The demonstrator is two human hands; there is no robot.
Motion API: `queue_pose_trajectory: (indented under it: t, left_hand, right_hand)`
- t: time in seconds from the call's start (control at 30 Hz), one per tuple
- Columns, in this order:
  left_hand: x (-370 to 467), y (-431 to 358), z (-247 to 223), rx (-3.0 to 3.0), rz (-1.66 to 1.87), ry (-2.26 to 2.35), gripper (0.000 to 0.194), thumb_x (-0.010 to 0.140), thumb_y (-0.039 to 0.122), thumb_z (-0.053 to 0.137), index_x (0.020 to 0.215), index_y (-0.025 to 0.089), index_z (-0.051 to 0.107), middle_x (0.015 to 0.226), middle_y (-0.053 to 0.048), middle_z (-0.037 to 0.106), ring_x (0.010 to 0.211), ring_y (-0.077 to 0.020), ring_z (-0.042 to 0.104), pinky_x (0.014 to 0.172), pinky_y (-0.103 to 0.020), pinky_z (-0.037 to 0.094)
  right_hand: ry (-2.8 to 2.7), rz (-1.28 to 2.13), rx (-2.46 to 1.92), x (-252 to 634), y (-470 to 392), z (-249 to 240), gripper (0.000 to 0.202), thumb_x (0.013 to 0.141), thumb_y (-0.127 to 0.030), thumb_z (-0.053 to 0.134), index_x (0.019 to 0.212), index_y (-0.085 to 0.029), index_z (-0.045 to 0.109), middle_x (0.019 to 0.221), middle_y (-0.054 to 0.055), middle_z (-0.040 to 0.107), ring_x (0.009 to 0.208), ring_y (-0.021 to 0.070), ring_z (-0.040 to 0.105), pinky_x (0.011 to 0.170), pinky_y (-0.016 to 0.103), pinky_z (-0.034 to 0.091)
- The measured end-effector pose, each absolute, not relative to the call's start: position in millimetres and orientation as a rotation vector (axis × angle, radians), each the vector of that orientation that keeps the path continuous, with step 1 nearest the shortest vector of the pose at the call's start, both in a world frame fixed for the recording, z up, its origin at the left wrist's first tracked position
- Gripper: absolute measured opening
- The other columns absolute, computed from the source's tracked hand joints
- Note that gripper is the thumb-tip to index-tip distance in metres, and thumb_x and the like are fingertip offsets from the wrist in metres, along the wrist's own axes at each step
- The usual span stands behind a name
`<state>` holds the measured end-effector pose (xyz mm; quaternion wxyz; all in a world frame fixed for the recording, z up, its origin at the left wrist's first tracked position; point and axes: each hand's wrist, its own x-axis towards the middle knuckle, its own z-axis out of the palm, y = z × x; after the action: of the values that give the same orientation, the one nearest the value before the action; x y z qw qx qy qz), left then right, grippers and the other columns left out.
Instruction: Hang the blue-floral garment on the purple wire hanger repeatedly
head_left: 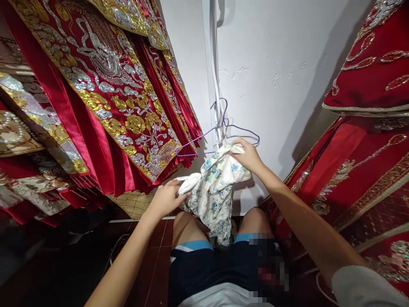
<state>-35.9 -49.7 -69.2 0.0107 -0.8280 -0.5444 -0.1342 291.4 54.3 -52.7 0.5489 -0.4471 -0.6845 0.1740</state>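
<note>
Between my two hands hangs a white garment [212,200] with a blue and green flower print; its kind is not plain from its bunched shape. My left hand [166,198] pinches a white end of it at the left. Higher up on the right, my right hand [247,155] grips its upper edge. The lower part droops between my knees. Just above the cloth, a purple hanger [220,128] with nothing on it hangs by a white strap [214,76] against the wall.
Red gowns with gold and silver embroidery [134,98] hang at the left. More red beaded garments [367,149] hang close on the right. A white wall [271,59] with scuffed paint stands ahead. Dark red floor tiles [156,260] show beside my legs.
</note>
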Motion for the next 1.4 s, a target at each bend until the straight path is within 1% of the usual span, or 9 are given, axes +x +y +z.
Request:
queue_pose_trajectory:
  t: [0.1, 0.2, 0.37, 0.63, 0.83, 0.93, 1.07, 1.27, 1.4]
  left_hand:
    - [-37, -53, -61, -2.577, -0.541, -1.622, 0.039, 0.094, 0.049, 0.049, 0.089, 0.018, 0.073, 0.124, -0.015, 0.065, 0.123, -0.0326, 0.056, 0.103, -0.045, 0.046]
    - [-35, -54, -57, -2.578, -0.748, -1.594, 0.037, 0.094, 0.046, 0.049, 0.083, 0.017, 0.071, 0.119, -0.015, 0.066, 0.122, -0.0325, 0.057, 0.105, -0.046, 0.045]
    - [-29, -49, -54, -2.591, -1.063, -1.624, 0.034, 0.095, 0.044, 0.050, 0.094, 0.017, 0.070, 0.124, -0.014, 0.066, 0.124, -0.0314, 0.058, 0.107, -0.046, 0.045]
    - [14, -45, -15, -2.580, -1.334, -1.355, 0.025, 0.095, 0.039, 0.053, 0.085, 0.017, 0.059, 0.134, -0.013, 0.060, 0.131, -0.0283, 0.051, 0.110, -0.041, 0.039]
    - [50, -13, 23, -2.511, -1.307, -1.459, 0.017, 0.090, 0.036, 0.058, 0.091, 0.019, 0.053, 0.080, -0.001, 0.061, 0.072, -0.0168, 0.055, 0.070, -0.029, 0.042]
    - [53, 1, 23, -2.539, -1.312, -1.450, 0.018, 0.087, 0.034, 0.061, 0.086, 0.020, 0.050, 0.067, 0.004, 0.050, 0.061, -0.0127, 0.043, 0.061, -0.026, 0.033]
    - [43, 6, 22, -2.676, -1.392, -1.419, 0.014, 0.083, 0.028, 0.062, 0.083, 0.018, 0.053, 0.074, 0.001, 0.056, 0.068, -0.0133, 0.049, 0.063, -0.025, 0.035]
    - [14, 18, 38, -3.027, -1.477, -1.555, 0.024, 0.072, 0.032, 0.074, 0.082, 0.017, 0.059, 0.078, -0.001, 0.060, 0.067, -0.0124, 0.055, 0.059, -0.022, 0.041]
    - [-4, 32, 40, -3.142, -1.965, -1.754, 0.031, 0.070, 0.043, 0.070, 0.085, 0.017, 0.062, 0.076, -0.007, 0.066, 0.064, -0.0198, 0.063, 0.057, -0.031, 0.052]
  right_hand:
    - [-1.692, 0.466, -1.060, 282, 77, -68, 0.027, 0.080, -0.040, 0.060, 0.097, -0.020, 0.065, 0.096, 0.007, 0.069, 0.089, 0.0248, 0.061, 0.080, 0.035, 0.045]
    - [-1.739, 0.574, -1.136, 285, 79, -77, 0.030, 0.088, -0.046, 0.049, 0.076, -0.020, 0.059, 0.072, 0.002, 0.060, 0.070, 0.0193, 0.053, 0.067, 0.030, 0.039]
    - [-1.688, 0.513, -1.187, 310, 52, -77, 0.040, 0.083, -0.049, 0.059, 0.061, -0.021, 0.041, 0.058, -0.004, 0.034, 0.057, 0.0118, 0.032, 0.054, 0.027, 0.024]
    - [-1.593, 0.597, -1.171, 330, 8, -60, 0.034, 0.076, -0.049, 0.069, 0.069, -0.017, 0.061, 0.065, 0.000, 0.052, 0.062, 0.0146, 0.044, 0.054, 0.025, 0.032]
    - [-1.548, 0.719, -1.135, 312, -9, -60, 0.033, 0.081, -0.048, 0.065, 0.071, -0.017, 0.062, 0.066, 0.001, 0.057, 0.063, 0.0171, 0.051, 0.056, 0.026, 0.038]
    - [-1.457, 0.534, -1.087, 323, -11, -57, 0.031, 0.080, -0.043, 0.067, 0.098, -0.017, 0.068, 0.084, 0.004, 0.068, 0.078, 0.0217, 0.061, 0.068, 0.030, 0.047]
    - [-1.264, 0.216, -1.127, 362, 4, -48, 0.066, 0.076, -0.032, 0.073, 0.137, -0.019, 0.053, 0.108, 0.010, 0.070, 0.094, 0.0240, 0.064, 0.082, 0.035, 0.050]
    - [-1.482, 0.264, -1.350, 412, 38, -29, 0.018, 0.077, -0.034, 0.070, 0.072, -0.017, 0.068, 0.062, 0.001, 0.060, 0.064, 0.0195, 0.056, 0.068, 0.034, 0.047]
    - [-1.350, 0.670, -1.303, 423, 34, -17, 0.023, 0.065, -0.030, 0.083, 0.075, -0.015, 0.069, 0.062, 0.003, 0.064, 0.059, 0.0173, 0.056, 0.061, 0.033, 0.046]
